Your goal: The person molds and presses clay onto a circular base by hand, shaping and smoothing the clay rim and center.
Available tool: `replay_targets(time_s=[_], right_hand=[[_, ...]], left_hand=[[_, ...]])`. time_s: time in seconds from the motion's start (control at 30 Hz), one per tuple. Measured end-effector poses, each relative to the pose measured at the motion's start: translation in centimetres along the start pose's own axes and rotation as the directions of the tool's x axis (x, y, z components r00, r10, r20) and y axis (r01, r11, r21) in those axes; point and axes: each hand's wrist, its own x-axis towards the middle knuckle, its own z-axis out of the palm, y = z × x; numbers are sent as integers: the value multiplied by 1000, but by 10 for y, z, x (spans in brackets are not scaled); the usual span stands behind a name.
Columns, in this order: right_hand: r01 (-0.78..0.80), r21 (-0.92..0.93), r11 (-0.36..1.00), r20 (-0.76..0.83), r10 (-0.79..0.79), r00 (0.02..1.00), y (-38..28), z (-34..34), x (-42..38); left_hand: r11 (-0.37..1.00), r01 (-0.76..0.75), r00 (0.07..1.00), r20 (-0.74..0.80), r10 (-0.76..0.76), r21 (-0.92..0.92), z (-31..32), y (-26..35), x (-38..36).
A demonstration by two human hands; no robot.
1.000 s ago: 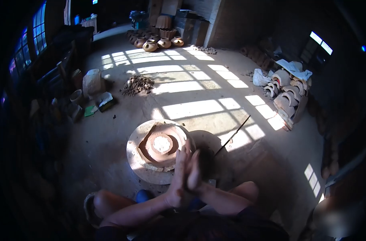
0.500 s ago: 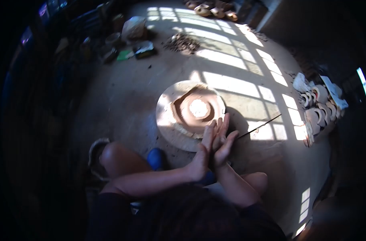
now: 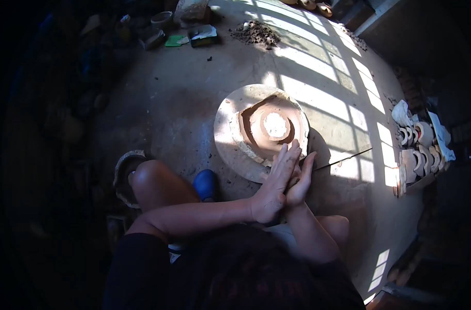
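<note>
My left hand (image 3: pixel 278 178) and my right hand (image 3: pixel 302 182) are raised palm to palm in front of me, fingers stretched out and pointing away. Whether anything lies between the palms is hidden. Just beyond the fingertips is a round turntable (image 3: pixel 225 126) on the floor. On it sits a low, brown clay form (image 3: pixel 250 118) with an uneven, rough-edged wall. A smaller ring with a bright, sunlit centre (image 3: pixel 275 125) lies inside that wall. My fingers overlap the form's near edge in view; contact cannot be made out.
A thin dark stick (image 3: pixel 344 157) lies right of the turntable. Curved clay pieces (image 3: pixel 421 160) are stacked at the right. Farther off are a heap of clay crumbs (image 3: pixel 256 34), a green packet (image 3: pixel 176 41) and a bowl (image 3: pixel 162 19). A broken-rimmed vessel (image 3: pixel 122 178) stands beside my left knee.
My hands have shifted against each other, the left now covering more of the right, and the fingers sit closer together. The whole view has tilted, moving the turntable up and right.
</note>
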Motion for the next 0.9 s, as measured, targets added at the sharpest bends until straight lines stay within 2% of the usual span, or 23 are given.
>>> replay_targets(time_s=[0.07, 0.1, 0.13, 0.2, 0.23, 0.27, 0.3, 0.33, 0.37, 0.4, 0.47, 0.5, 0.53, 0.57, 0.6, 0.63, 0.7, 0.73, 0.77, 0.8, 0.83, 0.87, 0.9], right_hand=[[114, -147, 983, 90, -102, 991, 11, -6, 6], [212, -206, 955, 158, -181, 971, 22, -2, 0], [307, -257, 916, 226, -252, 941, 28, 3, -3], [132, -168, 977, 194, -98, 976, 14, 2, 16], [5, 4, 1000, 75, -5, 997, 12, -4, 30], [-102, 188, 977, -25, 108, 994, 13, -12, 40], [-24, -82, 996, 173, 38, 984, 15, -17, 39], [98, -250, 963, 151, -61, 987, 22, 1, 29], [163, -288, 944, 182, -113, 977, 26, 10, 26], [229, -323, 918, 217, -164, 962, 27, 14, 25], [2, -80, 997, 117, 8, 993, 18, 2, 51], [-86, 341, 936, -64, 114, 991, 13, 11, 58], [-30, 151, 988, 23, 26, 999, 19, 12, 55], [51, -43, 998, 125, -46, 991, 27, 11, 45], [153, -232, 961, 227, -99, 969, 31, 10, 38], [164, -272, 948, 181, -117, 976, 31, 12, 36], [-3, -16, 1000, 11, 3, 1000, 29, -2, 65], [-51, 112, 992, -17, 53, 998, 21, -5, 76], [-10, 63, 998, 16, 9, 1000, 16, -1, 76], [152, -154, 976, 109, -136, 985, 18, 9, 64], [369, -366, 854, 220, -305, 926, 23, 21, 46], [436, -395, 809, 257, -359, 897, 28, 26, 45], [501, -419, 757, 291, -411, 864, 33, 31, 44]], left_hand=[[993, 79, 997, -10, -80, -90, -1, -21, 1], [945, 210, 972, -51, -230, -251, -8, -36, 2], [967, 152, 981, -85, -173, -204, -7, -37, 0], [994, 41, 987, -152, -56, -98, -6, -39, -3], [998, 5, 990, -141, -14, -61, -4, -26, -1], [995, 33, 990, -135, -46, -94, -7, -32, 2], [990, 61, 989, -128, -77, -126, -11, -39, 5], [983, 89, 987, -121, -109, -158, -14, -45, 8], [927, 221, 967, -56, -249, -302, -27, -52, 7], [957, 171, 980, -57, -189, -234, -24, -54, 4], [993, 60, 996, -56, -66, -97, -20, -43, 5], [990, 75, 995, -55, -83, -123, -18, -49, 5], [985, 88, 994, -57, -97, -149, -17, -55, 6], [892, 266, 962, 45, -269, -366, -30, -59, 12], [882, 292, 954, 42, -298, -369, -39, -61, 17], [931, 237, 970, 9, -244, -277, -42, -57, 18], [992, 83, 996, -12, -85, -92, -33, -37, 16], [978, 98, 995, -15, -103, -186, -28, -27, 17], [954, 111, 993, -19, -121, -278, -23, -16, 18], [928, 177, 979, -41, -201, -327, -32, -28, 22], [894, 237, 958, -63, -281, -379, -42, -39, 26], [853, 289, 930, -85, -358, -434, -51, -41, 35], [924, 237, 950, -126, -285, -299, -56, -31, 35]])
